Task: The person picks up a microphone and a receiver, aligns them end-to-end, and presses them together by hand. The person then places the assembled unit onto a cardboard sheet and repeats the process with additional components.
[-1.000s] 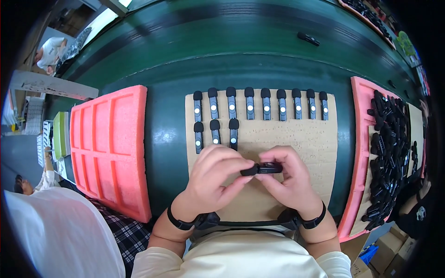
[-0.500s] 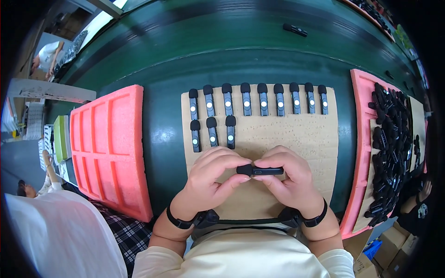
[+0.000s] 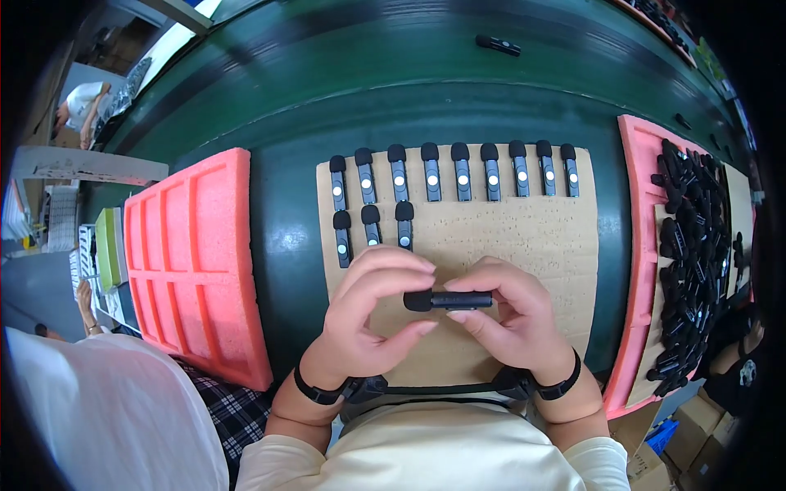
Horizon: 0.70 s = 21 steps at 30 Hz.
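Observation:
A small black wireless microphone (image 3: 460, 300) with a foam windscreen lies sideways in front of me, foam end to the left. My right hand (image 3: 512, 307) pinches its body between thumb and fingers. Around the foam end, my left hand (image 3: 372, 303) curves with thumb and fingers apart, not gripping it. Below both hands lies a brown cardboard sheet (image 3: 508, 245). Along its far edge stands a row of several similar microphones (image 3: 463, 176), foam ends away from me. A shorter second row of microphones (image 3: 342, 241) sits at the sheet's left.
A pink foam tray (image 3: 225, 270) with rectangular recesses stands at left. Another pink tray (image 3: 634, 196) at right bears a heap of black microphones (image 3: 684, 270). One microphone (image 3: 498, 45) lies on the green conveyor belt (image 3: 368, 65). People sit or stand on both sides.
My left thumb and fingers have come off the foam end and spread. The microphone has turned about its length and shifted slightly left. The lone microphone on the belt has moved left.

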Tool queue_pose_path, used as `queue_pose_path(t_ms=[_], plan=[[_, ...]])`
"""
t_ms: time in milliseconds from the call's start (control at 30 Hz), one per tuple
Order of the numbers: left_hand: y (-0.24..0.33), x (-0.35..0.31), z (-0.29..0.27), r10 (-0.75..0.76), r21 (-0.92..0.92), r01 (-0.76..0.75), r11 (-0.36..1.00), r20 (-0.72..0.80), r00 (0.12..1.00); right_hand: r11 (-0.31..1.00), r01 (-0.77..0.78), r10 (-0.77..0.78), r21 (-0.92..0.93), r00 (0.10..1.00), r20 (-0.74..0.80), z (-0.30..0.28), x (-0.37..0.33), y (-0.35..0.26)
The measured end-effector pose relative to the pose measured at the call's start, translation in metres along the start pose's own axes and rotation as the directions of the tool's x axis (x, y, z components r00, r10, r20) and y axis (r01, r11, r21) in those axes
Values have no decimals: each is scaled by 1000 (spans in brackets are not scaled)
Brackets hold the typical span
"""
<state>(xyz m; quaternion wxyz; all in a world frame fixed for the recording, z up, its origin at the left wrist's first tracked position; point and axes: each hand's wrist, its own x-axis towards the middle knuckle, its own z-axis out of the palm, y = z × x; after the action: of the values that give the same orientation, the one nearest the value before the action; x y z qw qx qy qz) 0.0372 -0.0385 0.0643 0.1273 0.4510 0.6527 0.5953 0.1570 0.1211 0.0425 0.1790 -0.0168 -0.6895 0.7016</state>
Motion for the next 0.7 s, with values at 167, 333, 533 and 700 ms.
queue_pose_path(t_ms=[167, 333, 533, 700], plan=[[-3, 1, -7, -66, -15, 69, 997, 144, 987, 974, 123, -114, -189, 992, 60, -4, 4, -1], [-10, -4, -7, -10, 53, 3, 999, 132, 991, 957, 184, -177, -223, 983, 50, -1, 5, -2], [-8, 0, -8, 76, 73, -85, 994, 111, 991, 957, 195, -191, -215, 981, 37, 0, 4, 0], [-9, 0, -10, 101, 86, -112, 990, 126, 987, 951, 209, -205, -229, 978, 43, 0, 5, 0]])
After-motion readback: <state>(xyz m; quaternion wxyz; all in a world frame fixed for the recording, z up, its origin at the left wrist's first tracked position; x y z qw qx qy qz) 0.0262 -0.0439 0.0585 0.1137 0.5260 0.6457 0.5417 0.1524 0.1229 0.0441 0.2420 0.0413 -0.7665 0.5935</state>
